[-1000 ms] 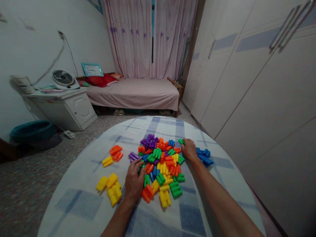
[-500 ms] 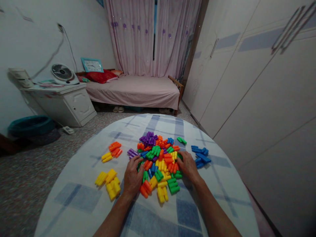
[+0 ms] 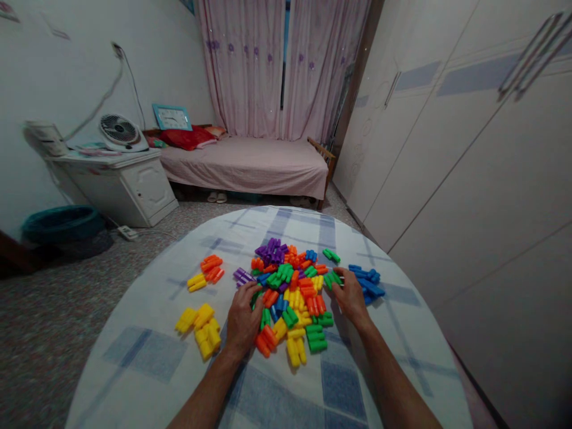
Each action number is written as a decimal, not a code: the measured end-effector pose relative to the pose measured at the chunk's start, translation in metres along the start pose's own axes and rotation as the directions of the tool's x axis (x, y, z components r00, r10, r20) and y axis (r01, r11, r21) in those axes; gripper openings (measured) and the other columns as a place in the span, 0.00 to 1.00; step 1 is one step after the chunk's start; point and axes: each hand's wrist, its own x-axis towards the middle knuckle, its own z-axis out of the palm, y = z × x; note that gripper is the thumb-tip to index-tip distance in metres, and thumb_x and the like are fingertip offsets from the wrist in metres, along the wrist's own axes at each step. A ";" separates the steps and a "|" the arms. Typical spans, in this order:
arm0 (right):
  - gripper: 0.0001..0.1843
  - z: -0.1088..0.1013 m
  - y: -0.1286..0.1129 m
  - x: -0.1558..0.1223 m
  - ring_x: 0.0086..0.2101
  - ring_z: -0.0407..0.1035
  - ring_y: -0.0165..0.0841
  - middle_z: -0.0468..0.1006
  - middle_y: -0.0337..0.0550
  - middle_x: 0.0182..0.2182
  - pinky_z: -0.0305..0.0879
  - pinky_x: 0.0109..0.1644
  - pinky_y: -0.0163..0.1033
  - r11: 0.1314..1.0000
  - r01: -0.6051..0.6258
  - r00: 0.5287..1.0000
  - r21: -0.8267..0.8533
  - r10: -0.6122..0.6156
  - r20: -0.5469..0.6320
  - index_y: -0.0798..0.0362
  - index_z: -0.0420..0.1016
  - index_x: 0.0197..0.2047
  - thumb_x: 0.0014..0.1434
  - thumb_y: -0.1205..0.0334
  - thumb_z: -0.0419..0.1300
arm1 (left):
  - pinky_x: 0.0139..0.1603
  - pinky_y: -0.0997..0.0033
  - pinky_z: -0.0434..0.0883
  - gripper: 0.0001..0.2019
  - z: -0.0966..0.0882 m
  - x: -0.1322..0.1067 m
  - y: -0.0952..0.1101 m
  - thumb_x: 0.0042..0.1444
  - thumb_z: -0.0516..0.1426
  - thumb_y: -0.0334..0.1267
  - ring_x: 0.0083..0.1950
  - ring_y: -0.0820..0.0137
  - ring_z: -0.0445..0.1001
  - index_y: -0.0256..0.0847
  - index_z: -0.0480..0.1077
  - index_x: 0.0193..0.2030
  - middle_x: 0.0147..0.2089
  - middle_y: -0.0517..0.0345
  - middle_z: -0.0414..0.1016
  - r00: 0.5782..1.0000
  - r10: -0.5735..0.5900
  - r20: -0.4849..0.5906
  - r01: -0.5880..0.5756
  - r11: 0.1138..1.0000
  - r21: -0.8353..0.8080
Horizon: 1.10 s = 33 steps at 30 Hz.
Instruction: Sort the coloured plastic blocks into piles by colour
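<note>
Colourful plastic toy building blocks lie heaped in the middle of a round table. My right hand (image 3: 351,296) is at the heap's right edge, its fingers closed on a green block (image 3: 332,279). On the heap's left side, my left hand (image 3: 243,319) has its thumb and fingers curled round another green block, mostly hidden by the fingers. Purple blocks (image 3: 271,251) top the far end of the heap. Orange blocks (image 3: 267,341) and yellow blocks (image 3: 295,350) lie at its near end, with green blocks (image 3: 316,338) beside them.
Blue blocks (image 3: 369,283) form a group to the right of my right hand. Yellow blocks (image 3: 201,328) sit apart at the left, with orange blocks (image 3: 211,268) farther back. A checked cloth (image 3: 286,396) covers the table. Beyond stand a bed (image 3: 250,161) and a wardrobe (image 3: 469,179).
My right hand has shifted a little to the right, bringing a green block away from the heap's edge. My left hand stays at the left side. The camera view has turned slightly left.
</note>
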 end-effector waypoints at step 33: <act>0.20 0.057 -0.009 0.080 0.50 0.66 0.41 0.77 0.49 0.46 0.59 0.54 0.45 0.904 0.233 0.955 -0.360 -0.142 0.260 0.53 0.74 0.52 0.55 0.63 0.56 | 0.58 0.55 0.68 0.10 0.000 -0.001 0.003 0.57 0.53 0.36 0.54 0.62 0.70 0.42 0.74 0.43 0.51 0.51 0.72 1.000 -0.009 0.017 0.009 0.999 0.035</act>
